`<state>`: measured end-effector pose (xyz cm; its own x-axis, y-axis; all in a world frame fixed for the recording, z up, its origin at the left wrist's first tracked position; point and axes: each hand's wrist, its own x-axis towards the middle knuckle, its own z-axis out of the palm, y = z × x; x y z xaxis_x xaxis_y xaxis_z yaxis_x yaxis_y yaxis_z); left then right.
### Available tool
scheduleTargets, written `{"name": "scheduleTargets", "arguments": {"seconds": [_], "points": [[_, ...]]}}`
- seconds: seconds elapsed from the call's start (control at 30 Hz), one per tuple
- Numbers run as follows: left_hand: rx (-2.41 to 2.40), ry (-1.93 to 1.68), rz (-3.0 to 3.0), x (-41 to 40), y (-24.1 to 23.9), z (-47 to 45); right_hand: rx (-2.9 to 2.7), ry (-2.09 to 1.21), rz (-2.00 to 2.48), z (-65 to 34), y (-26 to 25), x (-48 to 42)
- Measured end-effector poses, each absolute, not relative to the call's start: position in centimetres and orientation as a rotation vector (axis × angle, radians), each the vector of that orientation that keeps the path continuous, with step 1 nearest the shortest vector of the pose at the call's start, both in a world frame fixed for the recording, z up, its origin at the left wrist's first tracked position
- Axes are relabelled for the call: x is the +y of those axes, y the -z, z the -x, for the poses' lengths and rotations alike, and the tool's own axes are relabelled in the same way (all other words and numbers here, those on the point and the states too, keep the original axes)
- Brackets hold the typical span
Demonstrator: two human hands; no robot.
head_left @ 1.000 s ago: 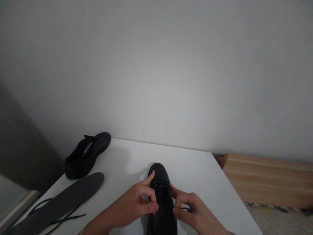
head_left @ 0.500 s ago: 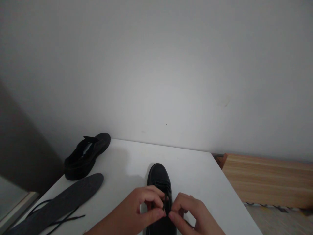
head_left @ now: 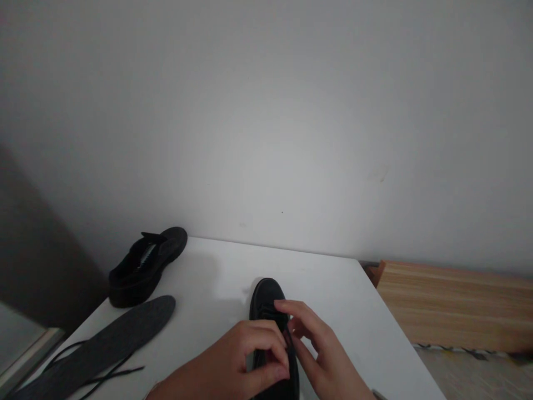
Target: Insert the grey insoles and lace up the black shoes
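Observation:
A black shoe (head_left: 268, 290) rests on the white table with its toe pointing away from me. Over its left side, my left hand (head_left: 262, 355) is closed, thumb and index finger pinched on a dark shoelace (head_left: 288, 335), much of it hidden by the fingers. My right hand (head_left: 318, 344) is at the shoe's right edge. Its index fingertip reaches onto the lacing area, thumb and fingers bent but apart, with nothing plainly held. The heel end of the shoe runs out of view at the bottom.
Another black shoe (head_left: 135, 278) lies at the table's far left. Closer stands a grey insole (head_left: 125, 336) lying flat, with a loose black lace (head_left: 104, 378) beneath it. The white table (head_left: 333, 289) meets the wall behind. A wooden-topped piece (head_left: 449, 305) is beyond its right edge.
My right hand has loosened its pinch and moved forward, its index finger now on the shoe's lacing. My left hand has shifted slightly right and stays pinched.

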<state>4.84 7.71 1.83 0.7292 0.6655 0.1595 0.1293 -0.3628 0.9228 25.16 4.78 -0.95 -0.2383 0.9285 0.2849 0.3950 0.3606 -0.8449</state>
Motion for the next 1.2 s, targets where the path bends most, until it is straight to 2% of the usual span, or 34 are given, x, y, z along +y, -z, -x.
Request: {"name": "scheduleTargets", "arguments": {"seconds": [0.13,0.33,0.53,0.67,0.83,0.93,1.07,1.2], "points": [[0.636,-0.645,-1.854,8.1,-1.5,-4.6,-1.767,-0.853,1.095,-24.7,0.6,5.2],[0.688,-0.942,-1.44,9.8,0.5,-3.2,-1.228,-1.001,1.206,-26.7,1.7,5.9],[0.829,-1.181,-1.196,11.2,1.5,-1.8,-0.726,-1.127,1.03,-28.3,4.1,6.2],[0.832,-1.291,-1.018,11.4,2.2,-1.3,-0.668,-1.216,0.924,-28.5,4.9,6.3],[0.747,-1.33,-0.882,11.3,3.1,-0.7,-0.765,-1.123,1.007,-29.3,5.2,6.2],[0.815,-1.248,-1.081,10.9,3.4,-0.5,-1.059,-0.984,1.186,-29.7,5.0,5.9],[1.004,-1.025,-1.732,10.4,3.0,-0.6,-1.528,-0.802,1.275,-29.3,4.4,5.4],[0.917,-0.927,-2.201,10.2,3.0,-1.3,-1.746,-0.675,1.341,-28.4,4.0,5.0]]}}
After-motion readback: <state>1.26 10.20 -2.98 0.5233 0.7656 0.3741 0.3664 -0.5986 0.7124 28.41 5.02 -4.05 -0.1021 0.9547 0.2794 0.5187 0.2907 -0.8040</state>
